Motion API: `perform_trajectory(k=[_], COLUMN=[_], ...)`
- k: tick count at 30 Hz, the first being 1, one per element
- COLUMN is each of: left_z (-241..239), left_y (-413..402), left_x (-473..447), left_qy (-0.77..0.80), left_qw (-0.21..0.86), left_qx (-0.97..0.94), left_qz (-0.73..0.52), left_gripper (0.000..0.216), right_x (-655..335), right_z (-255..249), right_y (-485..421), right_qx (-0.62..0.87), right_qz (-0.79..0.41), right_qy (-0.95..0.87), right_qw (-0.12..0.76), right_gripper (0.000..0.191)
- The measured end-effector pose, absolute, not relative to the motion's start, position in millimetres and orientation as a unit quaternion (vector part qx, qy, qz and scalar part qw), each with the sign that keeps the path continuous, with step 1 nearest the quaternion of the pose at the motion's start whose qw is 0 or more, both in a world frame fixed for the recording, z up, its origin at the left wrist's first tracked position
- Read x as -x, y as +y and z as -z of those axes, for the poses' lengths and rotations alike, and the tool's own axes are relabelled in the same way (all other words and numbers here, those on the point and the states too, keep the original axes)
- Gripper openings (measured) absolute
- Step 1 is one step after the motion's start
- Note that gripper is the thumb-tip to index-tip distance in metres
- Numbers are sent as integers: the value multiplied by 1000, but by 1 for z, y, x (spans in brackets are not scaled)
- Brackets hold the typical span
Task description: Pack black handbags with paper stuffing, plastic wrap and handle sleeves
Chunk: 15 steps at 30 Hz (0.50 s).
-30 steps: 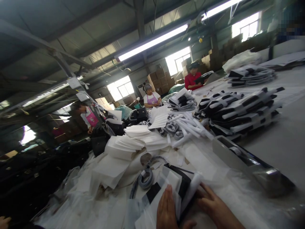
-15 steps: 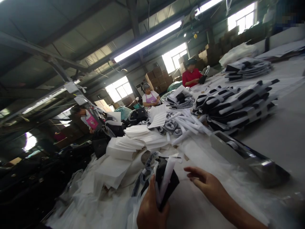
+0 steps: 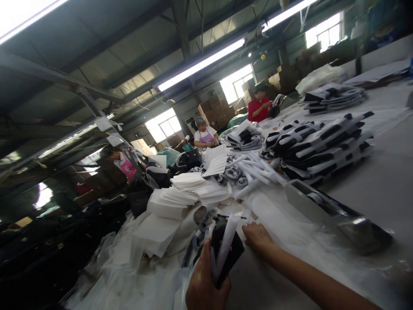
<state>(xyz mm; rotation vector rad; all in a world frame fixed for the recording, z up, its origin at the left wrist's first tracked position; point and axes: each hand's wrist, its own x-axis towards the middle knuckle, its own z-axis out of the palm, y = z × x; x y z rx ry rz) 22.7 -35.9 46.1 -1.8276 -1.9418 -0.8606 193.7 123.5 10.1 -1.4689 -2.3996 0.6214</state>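
My left hand (image 3: 206,277) is wrapped round a small black bag (image 3: 237,249), its thumb lying along the near side. A strip of white wrapping (image 3: 227,241) runs up the bag's face, and small metal studs show on the black. Behind it, a plastic-wrapped strap (image 3: 196,234) curves to the left. My right hand (image 3: 258,236) is just right of the bag's upper edge, low over the table, with its fingers curled in. Whatever those fingertips pinch, if anything, is hidden; a small white piece (image 3: 247,215) lies beside them.
White sheets (image 3: 167,232) are piled ahead to the left, with white rolls (image 3: 254,168) beyond. A stack of wrapped black pieces (image 3: 319,146) stands at right behind a grey tape dispenser (image 3: 338,217). Black bags (image 3: 97,241) fill the left side. Several co-workers are at the back, one in red (image 3: 260,107).
My right hand has moved left to the bag's edge, and its spread fingers have curled in. My left hand still grips the bag in nearly the same spot. The view has shifted slightly.
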Motion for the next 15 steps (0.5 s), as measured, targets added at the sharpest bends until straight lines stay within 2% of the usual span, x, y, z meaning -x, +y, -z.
perform_trajectory(k=[6, 10, 15], left_z=[-36, -17, 24], left_y=[-36, -36, -40], left_x=[-26, -35, -51], left_qy=[-672, -646, -564], left_qw=[189, 204, 238], left_qx=[654, 681, 743], left_qz=[291, 280, 271], left_gripper=[97, 96, 69], right_x=[-225, -251, -272], right_z=[-16, 2, 37], right_y=[87, 46, 5], right_qx=[496, 487, 480], right_qz=[-261, -354, -471], right_qy=[-813, -778, -709], right_qw=[157, 178, 210], right_gripper=[6, 4, 19])
